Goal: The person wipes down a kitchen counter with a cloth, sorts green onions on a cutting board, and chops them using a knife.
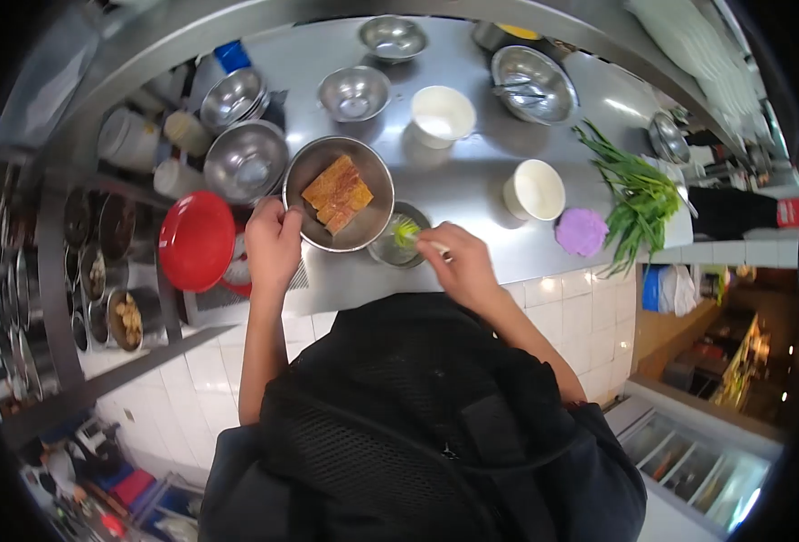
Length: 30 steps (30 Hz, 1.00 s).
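Observation:
My left hand [271, 239] is closed on the near left rim of a steel bowl [386, 203], thumb over the edge. Browned, crisp-looking pieces of meat [338, 194] lie side by side in that bowl. To its right, my right hand [461, 262] pinches a thin, pale-handled utensil [443, 253], most of it hidden by the fingers. Those fingers are at the right edge of a small bowl [390, 248], which holds chopped greens [406, 231]. The steel bowl overlaps the small bowl's left side in this view.
A red bowl [197, 240] and stacked steel bowls [246, 161] stand left. Behind are a steel bowl [354, 94] and a white tub [443, 116]. Rightward are another white tub [535, 190], a purple cloth-like bundle [582, 232], long green stalks [639, 194] and a bowl with utensils [535, 86].

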Motion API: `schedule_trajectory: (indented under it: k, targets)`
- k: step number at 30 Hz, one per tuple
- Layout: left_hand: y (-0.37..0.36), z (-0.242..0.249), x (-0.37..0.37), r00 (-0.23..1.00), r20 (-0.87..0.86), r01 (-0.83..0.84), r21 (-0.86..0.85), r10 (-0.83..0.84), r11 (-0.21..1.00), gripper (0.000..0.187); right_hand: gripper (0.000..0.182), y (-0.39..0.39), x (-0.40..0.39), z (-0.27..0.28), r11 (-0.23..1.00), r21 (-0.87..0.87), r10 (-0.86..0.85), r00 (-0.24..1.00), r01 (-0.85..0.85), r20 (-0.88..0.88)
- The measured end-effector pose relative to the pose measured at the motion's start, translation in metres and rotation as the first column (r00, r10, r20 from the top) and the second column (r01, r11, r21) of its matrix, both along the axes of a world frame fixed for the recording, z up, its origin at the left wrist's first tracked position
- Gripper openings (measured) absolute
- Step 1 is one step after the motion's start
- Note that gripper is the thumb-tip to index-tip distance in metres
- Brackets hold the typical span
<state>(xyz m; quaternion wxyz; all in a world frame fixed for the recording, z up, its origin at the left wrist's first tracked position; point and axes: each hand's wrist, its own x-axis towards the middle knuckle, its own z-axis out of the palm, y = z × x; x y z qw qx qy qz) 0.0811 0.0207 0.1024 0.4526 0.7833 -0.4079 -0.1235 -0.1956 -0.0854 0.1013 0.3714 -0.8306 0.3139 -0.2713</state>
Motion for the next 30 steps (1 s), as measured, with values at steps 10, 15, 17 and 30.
schedule_trajectory:
  k: [10,15,17,30]
  targets:
    - [0.045,-0.009,-0.007,0.997,0.005,-0.074,-0.025,0.074,0.997,0.022,0.011,-0.007,-0.003,-0.01,0.986,-0.144,0.075,0.993,-0.088,-0.091]
    - [0.042,-0.012,-0.005,0.997,0.064,-0.044,-0.106,0.051,0.993,0.02,0.009,0.001,0.001,0.027,0.999,-0.024,-0.026,0.989,0.029,0.146]
    - [0.038,-0.003,-0.006,0.996,0.081,-0.023,-0.048,0.027,0.999,0.019,0.009,0.006,0.014,0.033,0.993,-0.074,0.107,0.977,-0.094,0.185]
    - [0.03,0.006,-0.03,0.997,-0.001,0.081,0.03,-0.081,0.996,0.018,0.007,-0.008,0.031,0.022,0.998,-0.043,0.045,0.977,-0.037,0.21]
